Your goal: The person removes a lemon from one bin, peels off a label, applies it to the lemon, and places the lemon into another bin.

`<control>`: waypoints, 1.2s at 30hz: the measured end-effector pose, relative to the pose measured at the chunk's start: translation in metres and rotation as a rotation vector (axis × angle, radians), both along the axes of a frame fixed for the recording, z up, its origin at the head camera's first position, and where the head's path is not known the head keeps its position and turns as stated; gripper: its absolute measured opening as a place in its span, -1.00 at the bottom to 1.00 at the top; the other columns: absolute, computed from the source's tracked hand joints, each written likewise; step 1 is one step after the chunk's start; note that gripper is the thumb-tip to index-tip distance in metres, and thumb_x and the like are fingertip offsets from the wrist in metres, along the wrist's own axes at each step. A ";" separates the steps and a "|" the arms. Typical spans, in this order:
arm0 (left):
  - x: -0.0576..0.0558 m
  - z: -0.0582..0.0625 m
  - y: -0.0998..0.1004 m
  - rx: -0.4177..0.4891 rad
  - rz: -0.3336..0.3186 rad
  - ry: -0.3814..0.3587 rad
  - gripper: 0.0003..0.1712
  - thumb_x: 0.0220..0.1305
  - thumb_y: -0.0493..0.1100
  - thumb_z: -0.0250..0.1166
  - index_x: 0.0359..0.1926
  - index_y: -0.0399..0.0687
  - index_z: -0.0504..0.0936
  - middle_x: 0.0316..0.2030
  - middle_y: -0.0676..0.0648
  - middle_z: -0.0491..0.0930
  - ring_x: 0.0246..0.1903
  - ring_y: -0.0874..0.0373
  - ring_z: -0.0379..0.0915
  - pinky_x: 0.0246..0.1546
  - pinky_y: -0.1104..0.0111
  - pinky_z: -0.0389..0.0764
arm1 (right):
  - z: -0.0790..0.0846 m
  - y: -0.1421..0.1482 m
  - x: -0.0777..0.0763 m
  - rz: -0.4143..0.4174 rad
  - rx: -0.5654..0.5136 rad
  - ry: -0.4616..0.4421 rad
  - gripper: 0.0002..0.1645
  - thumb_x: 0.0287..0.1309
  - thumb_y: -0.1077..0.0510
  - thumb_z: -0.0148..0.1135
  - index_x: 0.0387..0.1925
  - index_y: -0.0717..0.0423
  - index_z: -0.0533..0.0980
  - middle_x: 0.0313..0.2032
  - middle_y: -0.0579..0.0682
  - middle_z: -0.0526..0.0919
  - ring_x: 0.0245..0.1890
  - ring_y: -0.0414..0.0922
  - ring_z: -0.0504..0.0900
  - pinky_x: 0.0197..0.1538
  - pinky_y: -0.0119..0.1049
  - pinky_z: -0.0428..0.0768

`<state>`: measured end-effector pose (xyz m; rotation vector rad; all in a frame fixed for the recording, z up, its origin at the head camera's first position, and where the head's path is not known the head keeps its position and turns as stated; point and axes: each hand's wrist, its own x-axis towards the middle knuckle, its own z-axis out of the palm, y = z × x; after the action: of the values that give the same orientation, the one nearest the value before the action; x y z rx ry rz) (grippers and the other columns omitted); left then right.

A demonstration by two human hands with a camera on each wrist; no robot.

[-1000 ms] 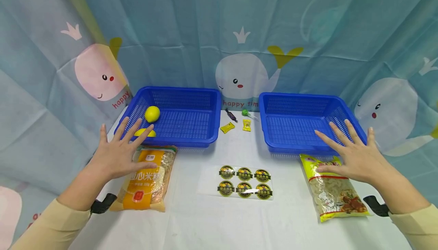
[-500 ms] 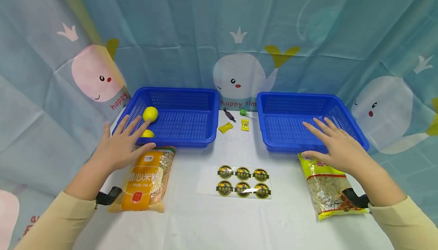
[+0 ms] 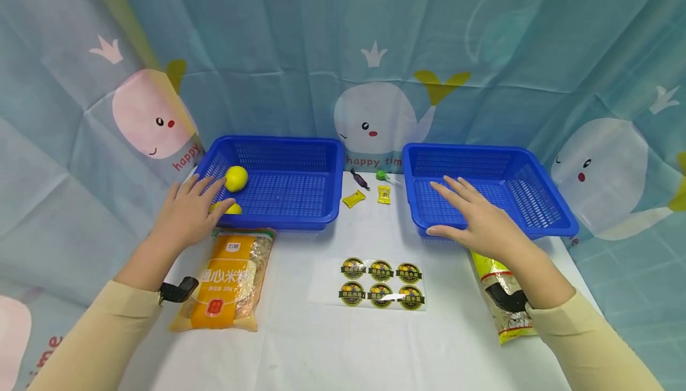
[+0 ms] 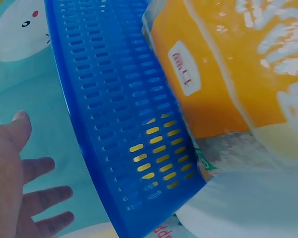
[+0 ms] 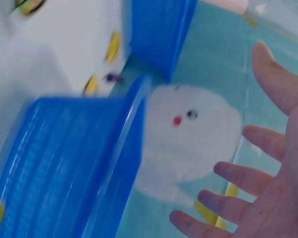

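Along the desk's (image 3: 343, 349) far edge stand a slotted, deep-blue left basket (image 3: 284, 223) and a matching right basket (image 3: 461, 156). Near them, the right hand (image 3: 485, 224) and left hand (image 3: 186, 211) have fingers outstretched. Two smooth yellow fruits (image 3: 236, 178) lie in the left basket.

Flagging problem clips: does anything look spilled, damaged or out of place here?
Nothing visible looks spilled or damaged. Mildly odd: three wrapped candies and a green lollipop lie loose, at differing angles, between the left basket and the right basket, rather than in either.
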<state>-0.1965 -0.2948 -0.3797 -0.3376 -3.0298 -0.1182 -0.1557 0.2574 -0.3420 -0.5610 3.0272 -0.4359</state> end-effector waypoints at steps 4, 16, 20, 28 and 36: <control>-0.013 -0.001 -0.001 0.038 -0.019 0.008 -0.17 0.51 0.28 0.00 0.51 -0.21 0.20 0.42 -0.41 0.25 0.45 -0.42 -0.01 0.43 -0.35 -0.06 | -0.002 -0.027 -0.008 0.038 -0.048 -0.017 0.08 0.14 -0.55 0.16 0.58 -0.43 -0.02 0.61 0.01 -0.04 0.58 0.22 -0.05 0.27 0.55 0.23; -0.056 -0.007 -0.010 0.398 -0.028 -0.267 -0.04 0.34 0.30 0.26 0.55 -0.08 0.17 0.47 -0.39 0.17 0.44 -0.44 0.03 0.34 -0.41 0.12 | -0.027 -0.102 -0.041 0.148 -0.348 -0.131 0.05 0.14 -0.45 0.28 0.56 -0.38 0.07 0.59 -0.04 0.02 0.57 0.11 0.05 0.39 0.28 0.34; -0.062 -0.006 -0.011 0.388 -0.024 -0.357 -0.04 0.29 0.25 0.34 0.53 -0.07 0.21 0.42 -0.44 0.22 0.37 -0.47 0.11 0.29 -0.42 0.20 | -0.036 -0.125 -0.054 0.174 -0.490 -0.190 0.04 0.16 -0.35 0.35 0.56 -0.37 0.08 0.57 -0.14 0.10 0.55 -0.01 0.13 0.27 0.12 0.55; -0.075 -0.025 -0.017 0.413 -0.064 -0.478 -0.14 0.25 -0.06 0.41 0.50 -0.09 0.26 0.43 -0.38 0.25 0.37 -0.40 0.13 0.33 -0.35 0.23 | -0.060 -0.161 -0.068 0.121 -0.552 -0.276 0.10 0.11 -0.34 0.41 0.57 -0.25 0.10 0.55 -0.22 0.13 0.51 -0.05 0.21 0.28 0.00 0.57; -0.083 -0.030 -0.021 0.400 -0.053 -0.649 -0.28 0.25 -0.28 0.21 0.46 -0.10 0.35 0.49 -0.43 0.06 0.31 -0.37 0.04 0.35 -0.43 0.03 | -0.087 -0.184 -0.073 0.101 -0.499 -0.294 0.21 0.02 -0.38 0.44 0.58 -0.21 0.07 0.57 -0.13 0.10 0.56 -0.03 0.10 0.54 0.00 0.19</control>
<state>-0.2800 -0.3154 -0.4093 -0.4038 -3.4865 -1.0021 -0.2288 0.0734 -0.4291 -0.5987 2.5904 -1.1665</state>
